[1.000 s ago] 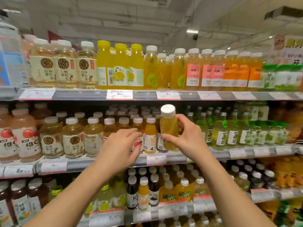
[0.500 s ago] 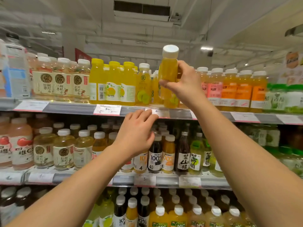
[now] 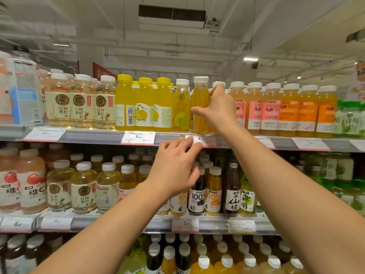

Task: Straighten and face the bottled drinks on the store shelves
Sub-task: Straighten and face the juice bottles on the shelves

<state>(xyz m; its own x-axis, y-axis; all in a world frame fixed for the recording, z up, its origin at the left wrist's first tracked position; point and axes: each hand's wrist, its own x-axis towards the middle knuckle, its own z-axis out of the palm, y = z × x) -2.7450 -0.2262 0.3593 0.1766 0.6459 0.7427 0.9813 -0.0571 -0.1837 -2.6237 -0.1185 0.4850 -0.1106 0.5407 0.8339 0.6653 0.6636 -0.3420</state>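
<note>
A yellow juice bottle [image 3: 199, 95] with a white cap stands upright on the top shelf [image 3: 88, 136], between a lime-label bottle [image 3: 181, 109] and a row of pink-label bottles [image 3: 254, 111]. My right hand [image 3: 219, 110] grips it, thumb across its front and fingers reaching behind near the neck. My left hand [image 3: 173, 171] hovers lower, in front of the middle shelf [image 3: 118, 224], with fingers loosely curled and holding nothing. Its fingertips are near the top shelf's price rail.
Yellow-capped bottles [image 3: 145, 105] and pale tea bottles [image 3: 81, 103] fill the top shelf to the left, orange bottles [image 3: 308, 113] to the right. The middle shelf holds small 100% juice bottles [image 3: 196, 196] and dark bottles [image 3: 233, 190]. More bottles stand on the lower shelf [image 3: 201, 262].
My right hand has lifted the yellow bottle from the middle shelf and set it down on the top shelf. My left hand rose a little and stays empty.
</note>
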